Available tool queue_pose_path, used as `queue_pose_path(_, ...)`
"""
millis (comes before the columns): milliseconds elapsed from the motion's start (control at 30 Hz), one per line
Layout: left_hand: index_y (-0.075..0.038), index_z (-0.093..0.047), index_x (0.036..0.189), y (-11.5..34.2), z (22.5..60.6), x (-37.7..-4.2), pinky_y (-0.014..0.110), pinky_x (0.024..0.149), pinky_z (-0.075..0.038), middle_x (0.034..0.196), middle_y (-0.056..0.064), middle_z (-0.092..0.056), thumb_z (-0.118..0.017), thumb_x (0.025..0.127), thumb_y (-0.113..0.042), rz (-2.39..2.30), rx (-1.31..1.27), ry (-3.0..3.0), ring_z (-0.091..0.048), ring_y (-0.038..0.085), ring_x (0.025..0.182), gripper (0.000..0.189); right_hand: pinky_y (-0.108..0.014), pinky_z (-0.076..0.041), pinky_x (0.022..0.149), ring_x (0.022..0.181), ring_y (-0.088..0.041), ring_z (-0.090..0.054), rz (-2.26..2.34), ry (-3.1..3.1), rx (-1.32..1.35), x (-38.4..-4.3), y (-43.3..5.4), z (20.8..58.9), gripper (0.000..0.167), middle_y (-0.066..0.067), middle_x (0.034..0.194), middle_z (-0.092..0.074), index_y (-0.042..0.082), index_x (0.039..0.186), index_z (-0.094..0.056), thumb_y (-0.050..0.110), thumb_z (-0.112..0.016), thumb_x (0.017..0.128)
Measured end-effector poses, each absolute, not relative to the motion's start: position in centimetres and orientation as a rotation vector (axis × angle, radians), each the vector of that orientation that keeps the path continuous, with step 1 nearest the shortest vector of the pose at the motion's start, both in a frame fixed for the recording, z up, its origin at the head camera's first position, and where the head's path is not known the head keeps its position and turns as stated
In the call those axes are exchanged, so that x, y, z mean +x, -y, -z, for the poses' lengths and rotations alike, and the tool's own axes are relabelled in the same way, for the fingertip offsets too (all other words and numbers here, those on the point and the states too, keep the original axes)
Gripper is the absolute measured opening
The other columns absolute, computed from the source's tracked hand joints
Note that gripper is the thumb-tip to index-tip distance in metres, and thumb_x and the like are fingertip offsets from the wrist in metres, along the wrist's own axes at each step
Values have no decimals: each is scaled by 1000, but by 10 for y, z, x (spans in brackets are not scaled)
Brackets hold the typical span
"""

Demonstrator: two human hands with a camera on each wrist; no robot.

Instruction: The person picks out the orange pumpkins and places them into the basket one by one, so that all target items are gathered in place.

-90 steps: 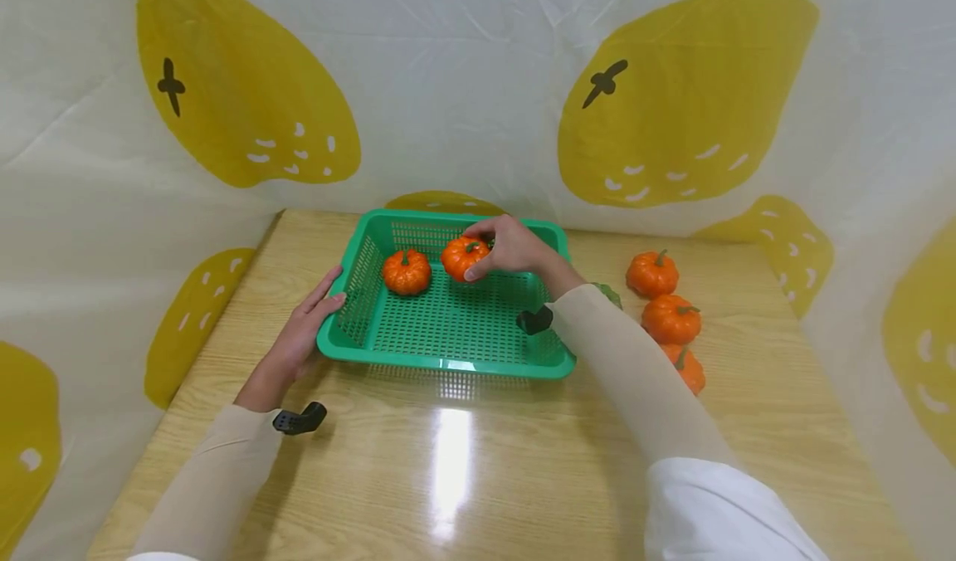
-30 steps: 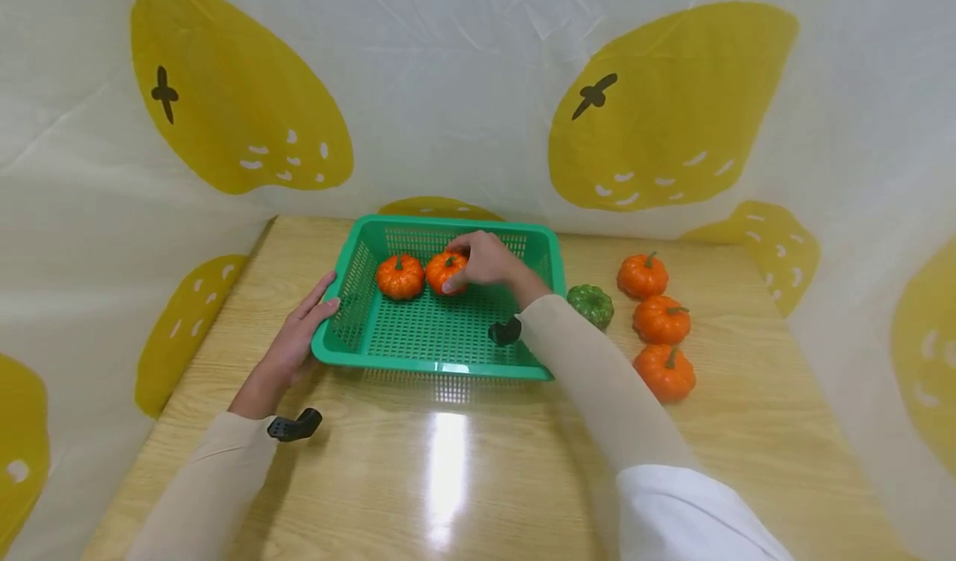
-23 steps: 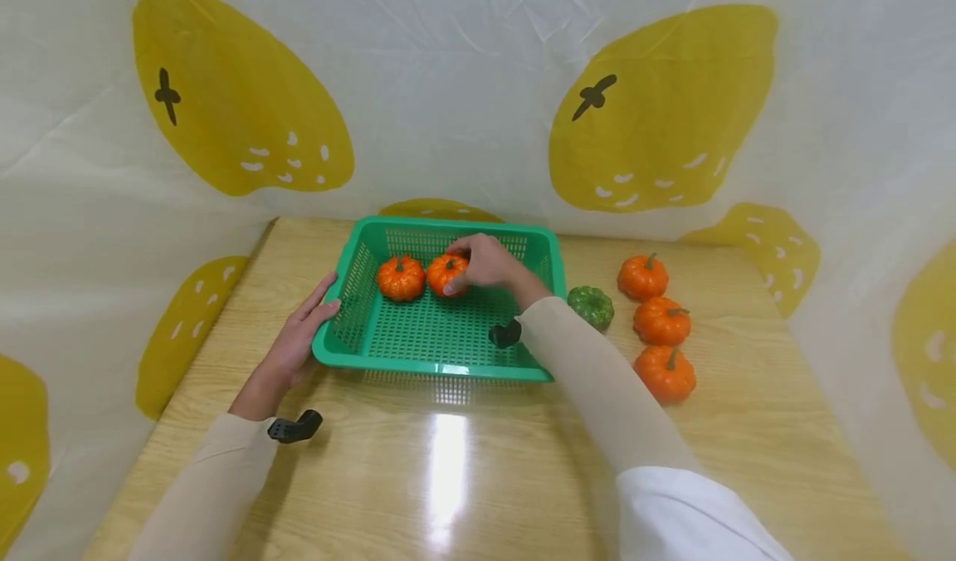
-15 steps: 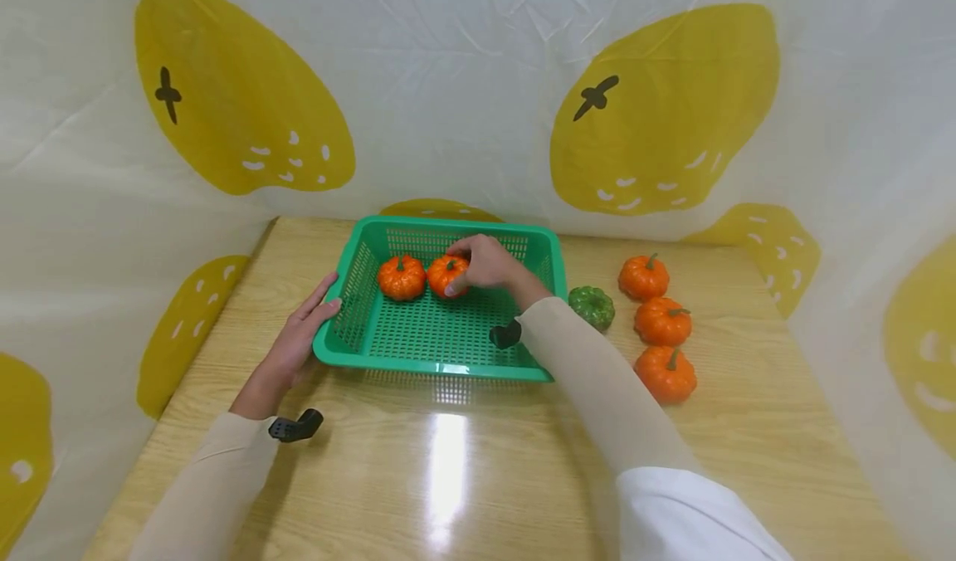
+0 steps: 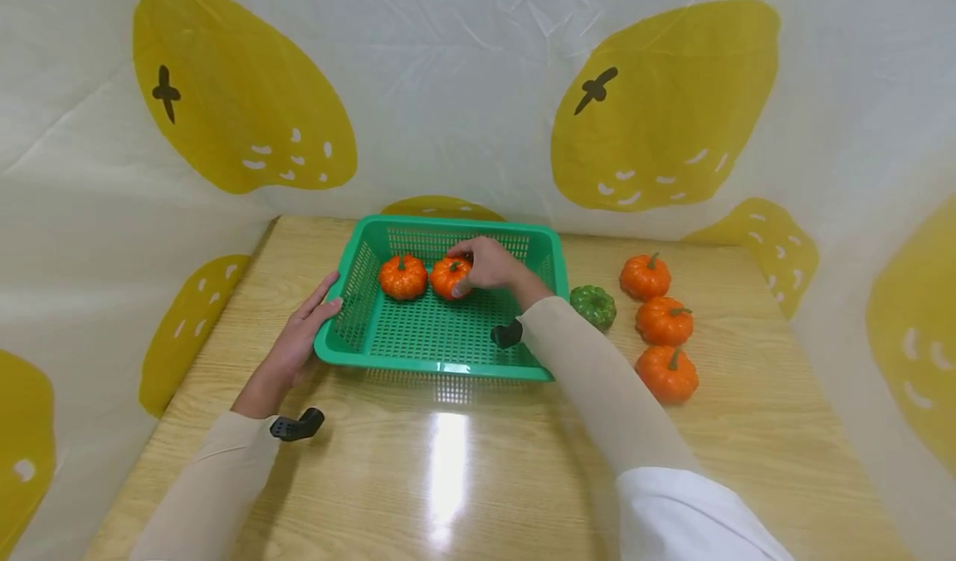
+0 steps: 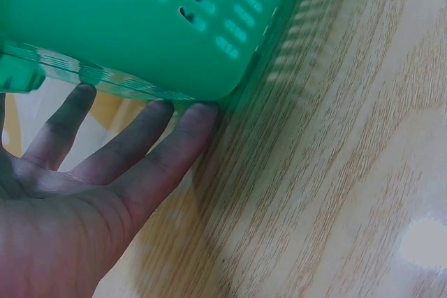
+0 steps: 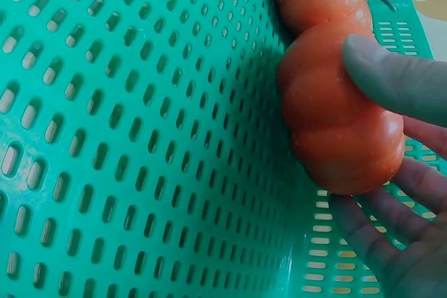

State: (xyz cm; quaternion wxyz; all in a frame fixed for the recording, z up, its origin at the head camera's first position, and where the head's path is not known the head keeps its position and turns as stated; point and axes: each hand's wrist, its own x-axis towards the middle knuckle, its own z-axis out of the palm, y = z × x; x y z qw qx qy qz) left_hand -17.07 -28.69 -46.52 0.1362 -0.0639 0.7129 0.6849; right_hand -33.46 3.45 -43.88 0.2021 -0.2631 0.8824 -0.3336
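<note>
In the head view, my right hand point(image 5: 493, 264) grips a small orange pumpkin point(image 5: 451, 279) inside the green plastic basket point(image 5: 436, 370). The right wrist view shows the thumb on top of this pumpkin point(image 7: 335, 123) and the other fingers around its far side. Beside it in the basket sits another orange pumpkin point(image 5: 403, 277), close against the first. My left hand point(image 5: 299, 329) rests at the basket's left end, thumb at the rim. Seen from the left wrist, its extended fingers point(image 6: 160, 165) touch the outer wall of the basket point(image 6: 140, 33).
A green pumpkin point(image 5: 593, 307) stands right of the basket. Further right, three orange pumpkins line up: a back one point(image 5: 646, 276), a middle one point(image 5: 664, 320) and a front one point(image 5: 667, 374). The wooden table point(image 5: 358, 478) meets a lemon-print cloth point(image 5: 456, 88) behind.
Since three seconds ago, my right hand has lowered the held pumpkin and moved it left beside the other one. Over the last second both hands have stayed nearly still.
</note>
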Motion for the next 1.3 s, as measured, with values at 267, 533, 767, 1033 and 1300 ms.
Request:
queue_pose_path(267,-50,-16,164,286,465,-173,17,92,-52,177,5,-9,-46,110,-49,-1966,-185,-2077,-40,20,138,62,-47,-48,112,136,-31,-54,915,-2448,-727,-335,-37,438,69,-11,149,-61,14,143,-65,10,-87,78)
queue_pose_path(533,-52,-17,164,285,466,-177,17,93,-51,177,3,-7,-48,109,-51,-1957,-178,-2082,-34,26,145,63,-49,-45,116,143,-34,-49,922,-2428,-703,-338,-40,438,66,-12,152,-58,14,144,-64,9,-84,81)
queue_pose_path(767,-51,-16,164,284,465,-179,18,93,-53,178,3,-6,-47,110,-48,-1983,-165,-2059,-34,28,147,62,-49,-47,112,133,-32,-54,982,-2437,-667,-339,-43,426,64,-12,148,-60,14,144,-63,8,-83,84)
queue_pose_path(1033,-50,-16,164,284,463,-178,15,92,-50,177,3,-8,-47,110,-48,-1939,-182,-2121,-31,30,150,62,-48,-49,110,134,-31,-57,1171,-2433,-575,-337,-55,399,55,-14,144,-64,7,140,-66,6,-82,87)
queue_pose_path(1300,-51,-17,164,286,459,-179,18,92,-52,178,4,-7,-47,110,-48,-1990,-180,-2056,-38,25,143,62,-46,-52,105,122,-36,-65,1431,-2455,-495,-342,-72,382,48,-22,132,-70,-1,131,-70,-3,-80,85)
